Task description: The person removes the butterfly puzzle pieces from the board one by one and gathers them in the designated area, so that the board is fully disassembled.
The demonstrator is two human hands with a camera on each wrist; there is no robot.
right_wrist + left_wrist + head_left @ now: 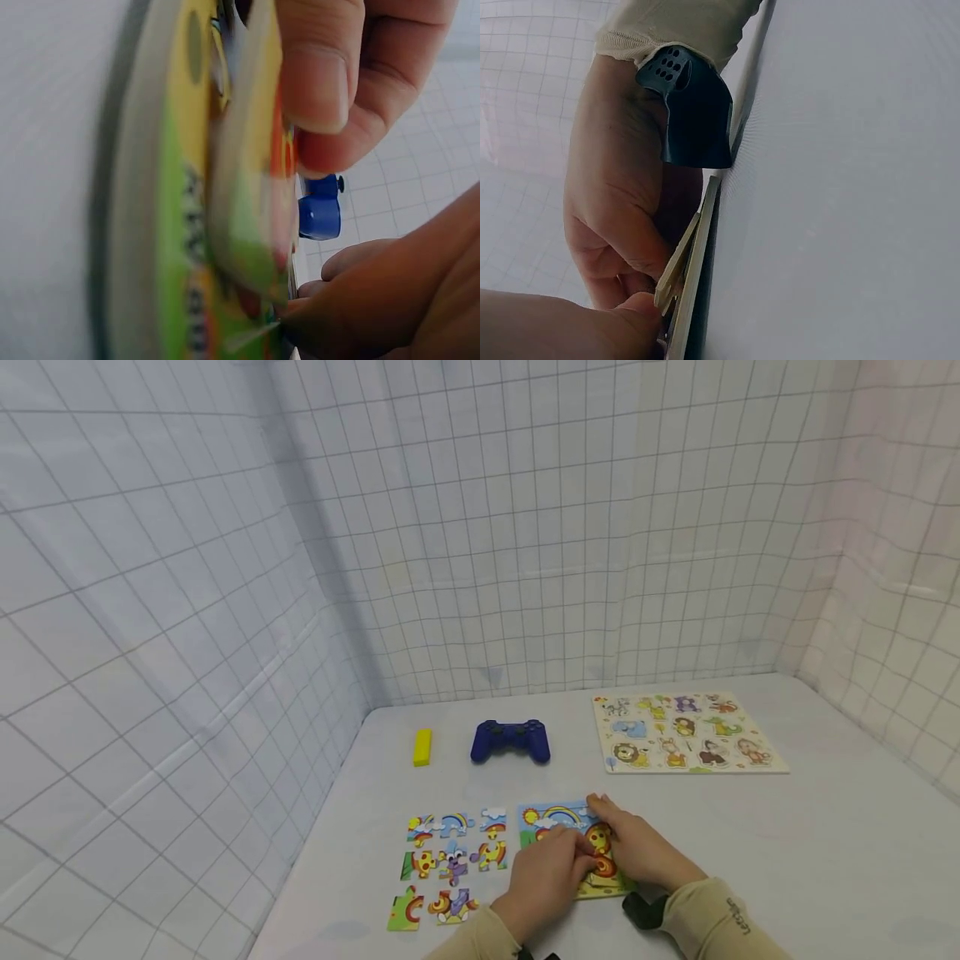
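Note:
A square picture puzzle board (528,814) lies on the table with a sun, a rainbow and a yellow-and-red figure on it. My left hand (546,875) reaches over it and pinches a puzzle piece (259,202), which stands tilted up from the surface. In the left wrist view that piece shows edge-on, leaning off the board. My right hand (643,852) grips the board's right side, one finger reaching to its far edge. Its thumb (360,315) comes right up to the raised piece's corner. The left hand covers part of the picture.
Several loose puzzle pieces (453,862) lie in rows left of the board. Behind are a yellow block (422,747), a blue game controller (511,741) and, at the back right, an animal puzzle board (693,768). Gridded white cloth (480,527) walls the table's back and sides.

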